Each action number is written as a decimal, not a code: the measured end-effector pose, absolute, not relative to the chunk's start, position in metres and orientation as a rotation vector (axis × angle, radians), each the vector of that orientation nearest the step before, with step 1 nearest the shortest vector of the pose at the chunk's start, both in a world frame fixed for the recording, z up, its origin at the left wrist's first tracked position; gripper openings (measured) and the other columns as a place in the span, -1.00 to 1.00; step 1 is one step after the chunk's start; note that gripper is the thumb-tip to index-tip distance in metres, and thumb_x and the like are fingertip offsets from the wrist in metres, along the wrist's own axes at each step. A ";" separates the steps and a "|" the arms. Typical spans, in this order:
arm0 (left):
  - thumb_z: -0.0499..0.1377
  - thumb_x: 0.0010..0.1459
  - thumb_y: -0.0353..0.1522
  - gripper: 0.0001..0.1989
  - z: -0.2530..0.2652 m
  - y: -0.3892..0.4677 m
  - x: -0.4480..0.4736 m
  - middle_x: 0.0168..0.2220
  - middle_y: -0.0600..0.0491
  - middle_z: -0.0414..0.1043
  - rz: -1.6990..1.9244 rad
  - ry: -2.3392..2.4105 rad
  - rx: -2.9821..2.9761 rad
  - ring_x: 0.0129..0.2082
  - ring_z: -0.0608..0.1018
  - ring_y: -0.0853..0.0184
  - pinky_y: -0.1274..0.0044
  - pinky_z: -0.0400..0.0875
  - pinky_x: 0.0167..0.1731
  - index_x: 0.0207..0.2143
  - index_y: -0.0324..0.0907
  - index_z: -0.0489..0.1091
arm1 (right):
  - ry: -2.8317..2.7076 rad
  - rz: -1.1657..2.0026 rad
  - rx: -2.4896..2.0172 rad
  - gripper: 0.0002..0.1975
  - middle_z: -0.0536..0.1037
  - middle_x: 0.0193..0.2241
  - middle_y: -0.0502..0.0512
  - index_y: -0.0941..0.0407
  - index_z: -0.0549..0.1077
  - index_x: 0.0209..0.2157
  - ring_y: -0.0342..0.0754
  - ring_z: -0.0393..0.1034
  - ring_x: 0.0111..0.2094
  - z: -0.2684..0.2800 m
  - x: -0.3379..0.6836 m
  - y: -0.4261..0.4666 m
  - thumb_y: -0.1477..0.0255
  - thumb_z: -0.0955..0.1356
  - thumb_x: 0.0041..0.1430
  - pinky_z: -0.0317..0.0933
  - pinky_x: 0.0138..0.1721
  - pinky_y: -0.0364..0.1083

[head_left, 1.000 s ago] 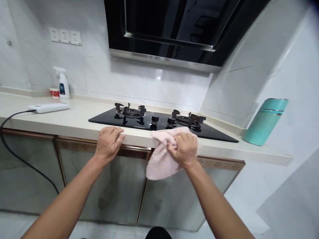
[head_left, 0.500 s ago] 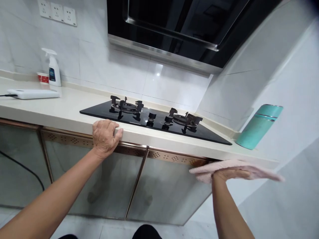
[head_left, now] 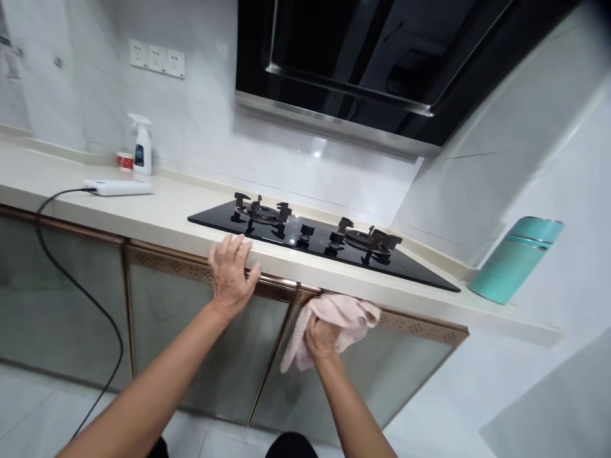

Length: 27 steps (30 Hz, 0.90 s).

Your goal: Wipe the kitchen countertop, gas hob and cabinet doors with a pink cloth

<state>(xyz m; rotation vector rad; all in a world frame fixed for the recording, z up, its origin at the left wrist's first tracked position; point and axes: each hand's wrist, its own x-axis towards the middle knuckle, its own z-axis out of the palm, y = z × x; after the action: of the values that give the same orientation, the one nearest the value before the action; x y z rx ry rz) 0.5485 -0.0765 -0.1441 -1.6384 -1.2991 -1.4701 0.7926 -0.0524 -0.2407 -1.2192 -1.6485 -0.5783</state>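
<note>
Pressed near the top of the cabinet door (head_left: 353,381) is a crumpled pink cloth (head_left: 351,316), gripped by my right hand (head_left: 323,338). The cloth covers part of the perforated copper-coloured trim just under the counter edge. My left hand (head_left: 233,275) is open, fingers spread, at the front edge of the pale countertop (head_left: 176,230), to the left of the cloth. Just behind that hand lies the black gas hob (head_left: 344,254), with two burners and knobs in the middle.
A teal flask (head_left: 515,261) stands at the counter's right end. Toward the left are a white spray bottle (head_left: 142,149), a red and white cup (head_left: 125,161) and a white device (head_left: 119,187) with a black cable (head_left: 86,289) hanging down. The black range hood (head_left: 344,83) overhangs the hob.
My right hand has carried the pink cloth leftward along the cabinet top, from the right end to near the door gap. My left hand's fingers have opened out. The view has swung left.
</note>
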 end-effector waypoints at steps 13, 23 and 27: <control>0.04 0.30 -0.30 -0.43 -0.224 -0.120 0.545 0.37 -0.20 0.01 -1.649 -1.308 -1.591 0.39 0.10 0.07 0.14 0.13 0.28 0.33 -0.04 0.00 | -2.485 -0.605 -0.825 -0.61 0.56 -0.04 0.12 0.04 0.43 0.09 0.07 0.36 0.07 -0.207 0.602 -0.038 0.48 0.22 0.28 0.15 0.19 0.07; 0.10 0.25 -0.39 -0.45 -0.321 -0.103 0.587 0.35 -0.18 0.13 -1.376 -1.345 -1.893 0.40 0.12 0.08 0.15 0.13 0.27 0.29 -0.05 0.15 | -2.079 -0.927 -0.949 -0.72 0.57 -0.14 0.23 0.05 0.54 -0.11 0.18 0.38 0.00 -0.229 0.808 -0.043 0.38 0.24 0.27 0.18 0.14 0.27; 0.13 0.23 -0.39 -0.47 -0.322 -0.103 0.600 0.36 -0.19 0.10 -1.366 -1.508 -1.881 0.40 0.10 0.01 0.09 0.14 0.25 0.25 -0.02 0.23 | -1.927 -0.909 -1.292 -0.60 0.53 -0.20 0.38 0.08 0.56 -0.18 0.36 0.30 0.07 -0.235 0.913 -0.050 0.22 0.21 0.13 0.17 0.11 0.35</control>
<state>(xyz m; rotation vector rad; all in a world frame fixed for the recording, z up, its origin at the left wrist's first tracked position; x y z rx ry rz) 0.6001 -0.1034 -0.3223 -1.8815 -1.5079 -1.3659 0.9126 -0.0504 -0.2354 -1.2924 -1.9273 -0.9091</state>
